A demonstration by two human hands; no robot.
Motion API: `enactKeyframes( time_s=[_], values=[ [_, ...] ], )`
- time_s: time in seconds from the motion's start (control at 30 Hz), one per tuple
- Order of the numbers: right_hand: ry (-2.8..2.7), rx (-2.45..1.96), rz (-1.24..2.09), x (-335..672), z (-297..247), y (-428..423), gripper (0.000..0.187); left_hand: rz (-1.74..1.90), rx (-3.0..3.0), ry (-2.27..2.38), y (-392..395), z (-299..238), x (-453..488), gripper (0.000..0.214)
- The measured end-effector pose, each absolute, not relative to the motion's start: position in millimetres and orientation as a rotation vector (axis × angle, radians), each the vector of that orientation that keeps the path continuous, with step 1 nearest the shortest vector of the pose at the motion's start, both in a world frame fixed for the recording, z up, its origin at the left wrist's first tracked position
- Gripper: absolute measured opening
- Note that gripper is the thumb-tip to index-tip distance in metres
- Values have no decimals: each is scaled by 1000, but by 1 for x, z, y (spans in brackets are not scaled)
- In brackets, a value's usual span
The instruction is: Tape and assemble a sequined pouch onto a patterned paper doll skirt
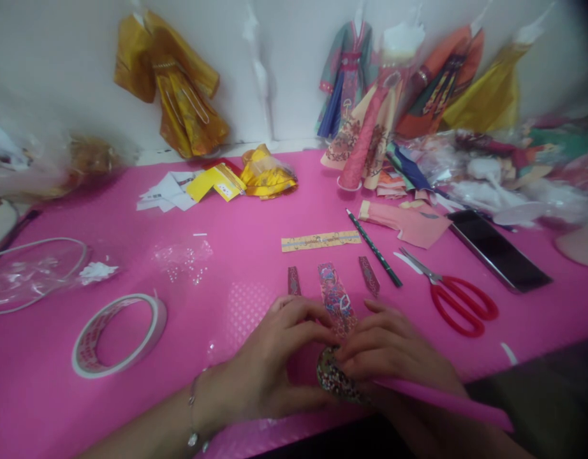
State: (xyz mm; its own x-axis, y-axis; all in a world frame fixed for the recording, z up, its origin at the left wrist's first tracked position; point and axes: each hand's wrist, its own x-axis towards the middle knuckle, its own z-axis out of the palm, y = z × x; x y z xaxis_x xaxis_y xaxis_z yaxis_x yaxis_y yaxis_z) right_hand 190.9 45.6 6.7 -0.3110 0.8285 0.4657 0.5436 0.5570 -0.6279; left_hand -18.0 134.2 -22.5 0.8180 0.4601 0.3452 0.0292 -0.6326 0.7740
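Two hands meet over a sequined piece [333,375] near the pink mat's [236,236] front edge: the left hand [279,347] seems to pinch it between curved fingers and thumb, while the right hand [394,347] rests bunched fingertips on its top. This looks like fine shaping or positioning, calling for a steady grip. The patterned fabric strip [336,290] crowds the fingertips, red-handled scissors [435,279] limit the right, and bare mat opens leftward to the tape roll [157,319].

Red print [89,338] inside the tape roll [156,322] is too blurred to read.
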Motion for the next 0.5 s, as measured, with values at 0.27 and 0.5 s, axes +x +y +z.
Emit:
enactKeyframes(
  time_s=[0.27, 0.5],
  values=[
    [-1929, -1118, 487, 191, 7, 46, 16, 647, 2178, 375, 134, -20, -17, 48],
    [-1656, -1095, 559, 198, 1, 39, 30, 732, 2122, 562, 137, -25, -19, 44]
  ],
)
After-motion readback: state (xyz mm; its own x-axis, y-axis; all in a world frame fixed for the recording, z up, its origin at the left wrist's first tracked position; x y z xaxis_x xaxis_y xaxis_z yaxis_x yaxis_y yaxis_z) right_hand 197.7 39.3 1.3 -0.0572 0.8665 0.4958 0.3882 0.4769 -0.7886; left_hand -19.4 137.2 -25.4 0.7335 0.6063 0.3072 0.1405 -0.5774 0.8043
